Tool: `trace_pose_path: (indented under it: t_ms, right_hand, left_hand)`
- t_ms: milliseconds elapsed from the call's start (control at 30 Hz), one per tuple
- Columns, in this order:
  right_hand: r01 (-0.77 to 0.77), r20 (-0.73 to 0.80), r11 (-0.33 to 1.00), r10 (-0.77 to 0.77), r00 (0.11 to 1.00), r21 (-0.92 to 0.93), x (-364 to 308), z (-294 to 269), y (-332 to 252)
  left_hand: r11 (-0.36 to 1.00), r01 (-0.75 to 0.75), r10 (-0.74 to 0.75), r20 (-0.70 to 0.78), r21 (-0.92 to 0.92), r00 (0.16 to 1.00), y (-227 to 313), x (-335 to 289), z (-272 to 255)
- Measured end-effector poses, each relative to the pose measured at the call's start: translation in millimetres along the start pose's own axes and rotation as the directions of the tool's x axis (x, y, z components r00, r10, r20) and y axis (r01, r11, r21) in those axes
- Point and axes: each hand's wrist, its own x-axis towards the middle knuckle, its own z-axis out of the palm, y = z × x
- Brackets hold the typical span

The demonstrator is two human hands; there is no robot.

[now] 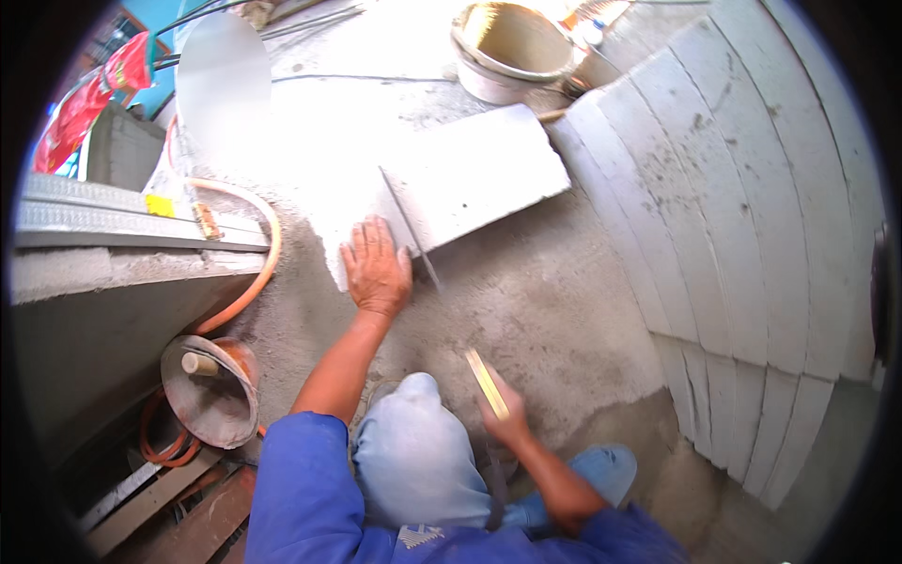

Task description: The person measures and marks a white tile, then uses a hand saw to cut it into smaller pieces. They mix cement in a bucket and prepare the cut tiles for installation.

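Observation:
My left hand point(376, 271) lies flat, fingers extended, on the near left part of a white lightweight concrete block point(489, 174). A handsaw's thin dark blade point(411, 228) crosses the block just right of that hand, and its near end sticks out past the block's edge. My right hand point(505, 412) is closed around a yellow handle point(487, 383) in line with the blade. The stretch between handle and blade is too blurred to make out. Glare washes out the block's far left side.
Grey blocks point(714, 188) stand in a row along the right. A dirty bucket point(512, 56) sits beyond the block. At left, an orange hose point(268, 254) curves past a wall edge toward a dusty cone-shaped container point(211, 395). Planks point(155, 498) lie at lower left.

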Motion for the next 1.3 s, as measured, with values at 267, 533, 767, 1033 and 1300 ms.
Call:
trace_pose_path:
  t_ms: [267,533,767,1033,1300]
  right_hand:
    - [-0.045,0.005,0.997,0.045,0.999,-0.064,30.7,10.3,-11.3]
    - [-0.164,0.057,0.986,0.165,0.985,-0.019,121.0,37.3,-53.3]
    - [-0.298,0.012,0.951,0.3,0.954,-0.078,-43.3,-33.3,-40.1]
    - [-0.568,-0.147,0.743,0.556,0.818,-0.355,-207.5,-233.9,-266.0]
    - [-0.643,-0.555,0.751,0.603,0.573,0.152,-339.2,-278.8,-397.4]
  left_hand:
    - [0.998,-0.02,0.019,-0.004,-0.057,1.0,-4.7,-0.8,-1.5]
    - [0.998,-0.015,0.016,0.014,-0.057,1.0,-8.4,17.1,-6.2]
    - [0.997,-0.077,0.07,0.332,0.009,0.941,-18.5,28.3,-36.1]
    - [0.955,-0.088,0.251,0.617,-0.282,0.746,-18.8,-13.6,-221.7]
    - [0.924,-0.058,0.368,0.834,-0.379,0.412,-70.7,-137.7,-404.3]
